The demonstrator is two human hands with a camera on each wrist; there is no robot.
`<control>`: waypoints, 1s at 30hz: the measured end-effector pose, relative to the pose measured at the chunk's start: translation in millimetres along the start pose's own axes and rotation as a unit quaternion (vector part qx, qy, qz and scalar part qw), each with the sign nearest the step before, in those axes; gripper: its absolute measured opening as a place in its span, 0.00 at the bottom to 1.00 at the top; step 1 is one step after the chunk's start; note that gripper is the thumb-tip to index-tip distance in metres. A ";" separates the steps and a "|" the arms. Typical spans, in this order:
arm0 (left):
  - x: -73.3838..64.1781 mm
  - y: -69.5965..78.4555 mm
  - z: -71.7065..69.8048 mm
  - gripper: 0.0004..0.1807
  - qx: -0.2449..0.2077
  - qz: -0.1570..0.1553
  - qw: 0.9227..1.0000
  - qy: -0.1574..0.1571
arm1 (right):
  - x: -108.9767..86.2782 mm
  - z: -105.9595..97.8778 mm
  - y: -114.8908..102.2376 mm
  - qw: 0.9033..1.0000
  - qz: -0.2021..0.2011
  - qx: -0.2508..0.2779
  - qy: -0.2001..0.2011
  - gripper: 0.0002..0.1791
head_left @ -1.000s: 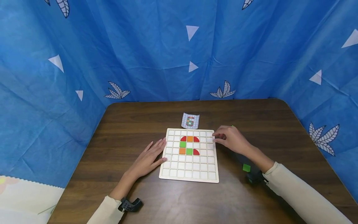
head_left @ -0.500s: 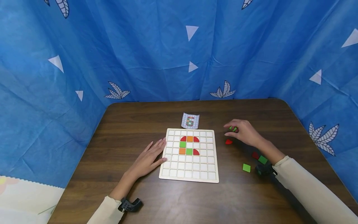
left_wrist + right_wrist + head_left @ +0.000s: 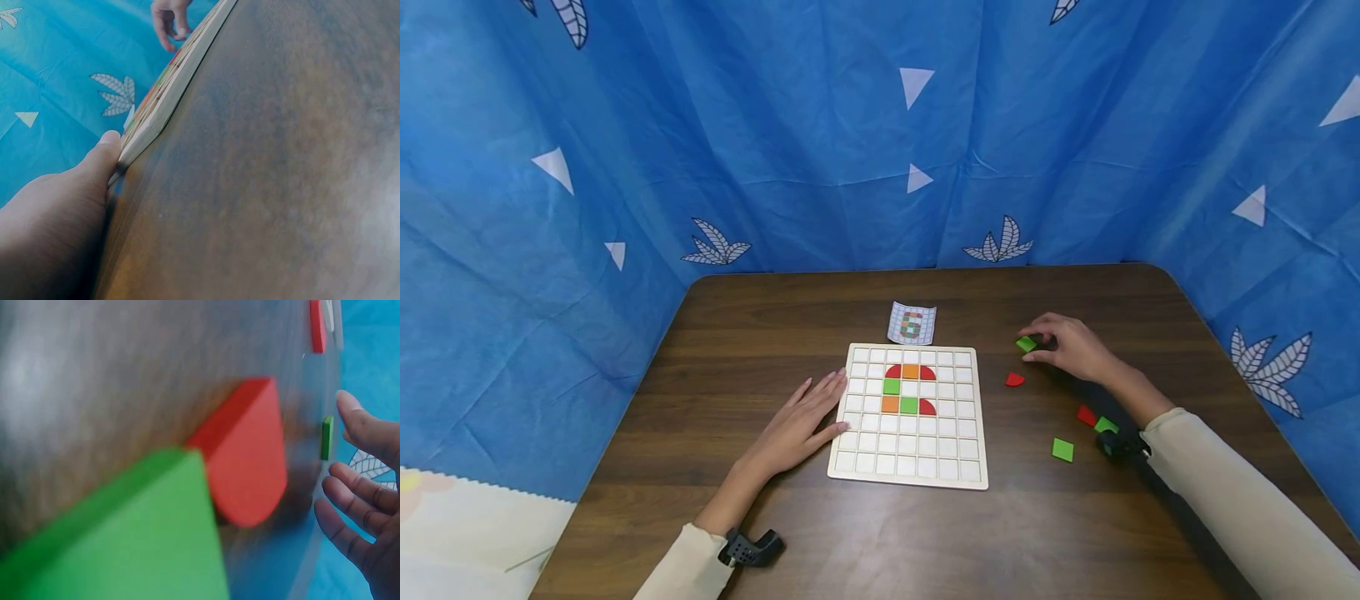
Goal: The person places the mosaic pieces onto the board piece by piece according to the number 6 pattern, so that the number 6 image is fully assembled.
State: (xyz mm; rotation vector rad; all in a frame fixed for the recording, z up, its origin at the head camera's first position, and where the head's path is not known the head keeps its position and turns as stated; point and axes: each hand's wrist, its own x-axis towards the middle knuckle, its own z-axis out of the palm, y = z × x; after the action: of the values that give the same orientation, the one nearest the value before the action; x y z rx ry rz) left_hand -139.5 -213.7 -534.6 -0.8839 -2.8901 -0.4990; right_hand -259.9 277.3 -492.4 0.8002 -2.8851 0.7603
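Observation:
My left hand [image 3: 801,429] lies with fingers spread along the left edge of a light wooden grid board [image 3: 906,467]. In the left wrist view its thumb [image 3: 103,150] reaches the board's side. Red quarter-round pieces, green squares [image 3: 908,406] and orange squares [image 3: 890,404] fill some cells of the grid. Right of the board, my right hand [image 3: 1071,346] hovers with thumb and fingers parted around a green square tile [image 3: 1026,343]. The right wrist view shows this tile [image 3: 327,437] on the table, a gap between it and the fingers.
A small pattern card [image 3: 912,323] lies behind the board. A red quarter-round piece [image 3: 1014,379] sits nearer the board. Another red piece [image 3: 1086,415] and a green tile [image 3: 1105,425] lie by the right wrist, with a green square [image 3: 1062,450] in front.
My right hand has moved from the board's upper right edge out to the right, to the green tile. The left hand stays in place, and the pieces on the board look the same.

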 end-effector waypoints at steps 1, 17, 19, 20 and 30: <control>0.1 -0.1 0.1 0.42 0.000 0.002 1.000 0.002 | 0.2 0.1 2.3 1.000 0.000 0.000 -0.005 0.23; 0.7 0.3 0.6 0.42 0.002 0.003 1.000 0.002 | 2.7 0.8 9.5 1.000 0.005 0.009 -0.016 0.13; 0.7 0.5 0.4 0.42 0.000 0.001 1.000 -0.001 | 2.6 1.2 10.0 1.000 0.000 0.006 -0.015 0.12; 0.8 0.4 0.4 0.42 0.000 0.001 1.000 -0.002 | 2.5 1.4 10.2 1.000 -0.002 0.004 -0.015 0.12; 1.2 -0.3 0.5 0.42 0.001 0.000 1.000 -0.003 | 1.1 -1.0 8.4 1.000 -0.007 0.005 -0.023 0.15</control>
State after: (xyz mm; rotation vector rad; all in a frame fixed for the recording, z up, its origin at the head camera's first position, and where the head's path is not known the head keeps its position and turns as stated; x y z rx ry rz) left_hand -140.6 -213.1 -535.0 -0.8861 -2.8960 -0.4932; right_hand -265.1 283.4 -495.1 0.8509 -2.9150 0.7655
